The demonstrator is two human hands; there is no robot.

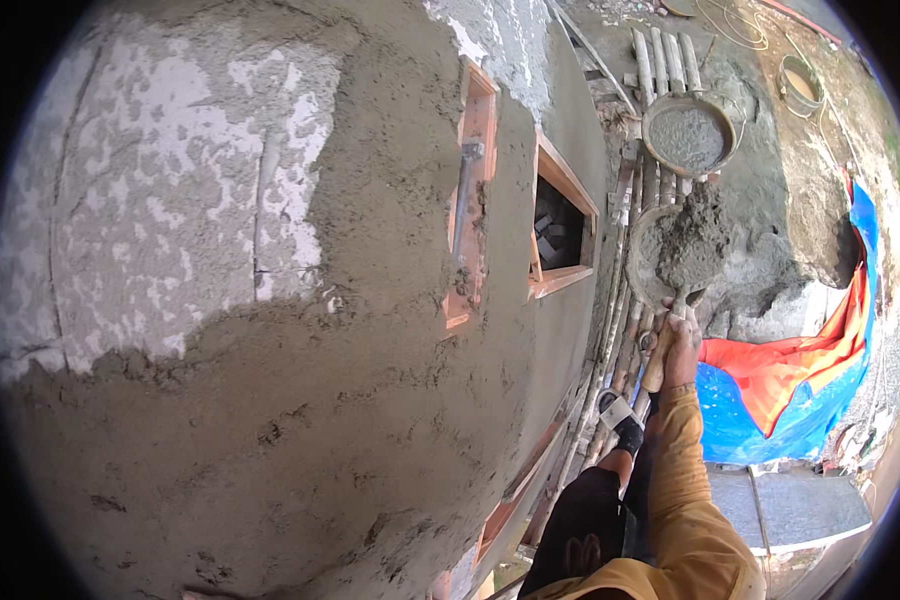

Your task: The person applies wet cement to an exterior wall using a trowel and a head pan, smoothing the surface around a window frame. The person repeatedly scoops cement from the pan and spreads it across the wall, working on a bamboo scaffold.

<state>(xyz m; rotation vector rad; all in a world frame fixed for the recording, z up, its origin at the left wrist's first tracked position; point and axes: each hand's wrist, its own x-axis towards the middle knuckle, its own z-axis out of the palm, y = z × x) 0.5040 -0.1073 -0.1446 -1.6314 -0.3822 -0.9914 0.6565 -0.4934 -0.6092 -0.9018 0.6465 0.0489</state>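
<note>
My right hand point(681, 347), at the end of a yellow-brown sleeve, is closed around a trowel's handle point(654, 370). A heap of wet grey mortar point(696, 235) covers the trowel's blade, over a round tub point(642, 262). How much mortar is inside that tub is partly hidden by the load. Just beyond it, a second round tub point(734, 150) holds wet grey mortar. My left hand cannot be made out. To the left rises a wall point(400, 420), largely coated in rough grey-brown mortar, with a paler patchy area point(170, 180) at the upper left.
Wooden poles point(662, 60) form a narrow platform under the tubs and my foot point(625, 425). Two wooden frames point(567, 283) point(480, 130) sit in the wall. Right of the platform lie a blue tarp point(735, 425) and an orange sheet point(770, 375). A bucket point(800, 85) stands farther off.
</note>
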